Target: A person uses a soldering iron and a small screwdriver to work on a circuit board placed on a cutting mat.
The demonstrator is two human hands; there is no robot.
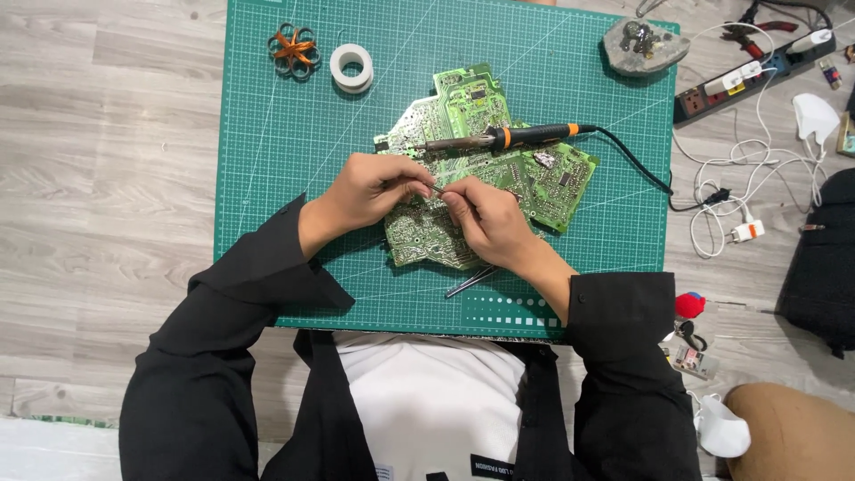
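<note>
Black sleeves and the white front of my shirt fill the bottom of the view; from them both forearms run up onto the green cutting mat (267, 134), which lies on the grey wood floor and spares it from the work. My left hand (367, 191) and right hand (485, 218) meet over the green circuit boards (534, 178); each is curled nearly closed, thumb and forefinger pinched on a thin, short metal piece (435, 189) held between them, one hand at each end, which steadies so small a thing; what it is I cannot tell, it is too fine to make out. Below my right wrist a slim metal tool (472, 281) pokes out, the rest covered by the hand; it may be tweezers. Just beyond my knuckles the soldering iron (499, 137) lies across the boards, tip to the left and orange collar to the right, so it rests on the boards and off the mat; its black cord trails right towards the power strip (748, 85), which the frame's edge cuts short. Farther off sit a white roll of tape (351, 68), an orange-and-dark coil (294, 49), and a grey block (643, 46) bearing dull metal lumps I cannot identify.
</note>
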